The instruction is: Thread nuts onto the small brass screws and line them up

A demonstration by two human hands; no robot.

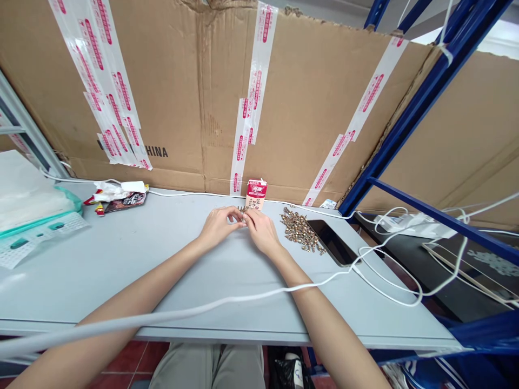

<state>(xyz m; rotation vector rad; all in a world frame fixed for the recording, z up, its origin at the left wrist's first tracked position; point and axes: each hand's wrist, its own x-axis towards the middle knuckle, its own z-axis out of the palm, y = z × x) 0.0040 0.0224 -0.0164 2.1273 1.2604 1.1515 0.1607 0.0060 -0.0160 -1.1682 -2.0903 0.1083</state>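
Note:
My left hand and my right hand meet at the middle of the grey table, fingers bent and fingertips pinched together. Small brass-coloured metal pieces, looking like screws, show at the fingertips; the fingers partly cover them and their exact shape is too small to tell. Just behind the hands stands a red and cream drink carton. Right of my right hand lies a loose pile of similar small metal pieces, apart from the hand.
A dark phone lies beside the pile. A white cable crosses in front of my forearms and coils at right. Snack wrappers and a plastic bag sit at left. Cardboard walls the back; a blue rack post rises right.

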